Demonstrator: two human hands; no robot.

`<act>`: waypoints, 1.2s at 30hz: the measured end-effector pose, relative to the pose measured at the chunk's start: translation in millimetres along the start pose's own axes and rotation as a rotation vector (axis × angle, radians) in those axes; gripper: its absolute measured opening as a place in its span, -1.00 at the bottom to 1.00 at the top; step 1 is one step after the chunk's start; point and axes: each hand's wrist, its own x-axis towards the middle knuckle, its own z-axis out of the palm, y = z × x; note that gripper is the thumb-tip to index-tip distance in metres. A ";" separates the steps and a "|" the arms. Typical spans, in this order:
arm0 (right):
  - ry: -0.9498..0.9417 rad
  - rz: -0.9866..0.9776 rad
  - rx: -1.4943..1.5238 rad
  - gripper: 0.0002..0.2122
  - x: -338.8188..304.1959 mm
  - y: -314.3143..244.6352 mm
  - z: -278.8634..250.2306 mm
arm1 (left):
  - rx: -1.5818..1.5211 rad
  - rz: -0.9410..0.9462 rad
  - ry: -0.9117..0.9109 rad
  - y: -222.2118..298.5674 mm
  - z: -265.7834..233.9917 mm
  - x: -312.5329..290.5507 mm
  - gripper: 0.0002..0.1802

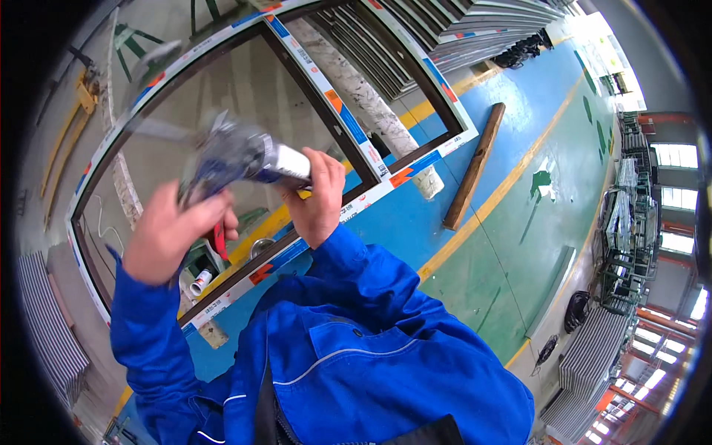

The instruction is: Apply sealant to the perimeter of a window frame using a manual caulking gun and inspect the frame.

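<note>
Blue-cuffed, your left hand (163, 233) wraps the blurred gun-shaped tool (226, 159) at ten o'clock, a red handle (220, 241) showing below the fingers; your right hand (322, 196) grips its white end (291, 162). Best brace it firmly between both hands, clear of the taped window frame (404, 175). Its crossbar (337, 113), at twelve, could obstruct a swing. At two o'clock lies a wooden beam (476, 167).
</note>
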 end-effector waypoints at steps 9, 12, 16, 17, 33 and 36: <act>-0.512 -0.665 -0.140 -0.38 26.1 -61.6 6.9 | -0.510 0.194 0.414 -160.1 17.5 -110.1 -0.61; -0.673 -0.879 -0.221 -0.43 51.2 -46.9 29.7 | -0.937 0.232 0.421 -188.4 51.0 -86.9 -0.58; -0.843 -1.078 -0.159 -0.46 90.3 -21.5 87.5 | -1.391 0.253 0.480 -203.2 66.7 -29.7 -0.55; -0.889 -1.131 -0.169 -0.47 100.8 -14.8 102.5 | -1.441 0.250 0.477 -207.6 65.6 -12.0 -0.54; -1.117 -1.301 -0.286 -0.46 242.5 125.2 264.4 | -1.754 0.466 0.437 -241.1 17.3 256.9 -0.65; -1.125 -1.298 -0.304 -0.45 247.8 135.5 276.8 | -1.750 0.465 0.448 -245.3 10.4 275.8 -0.65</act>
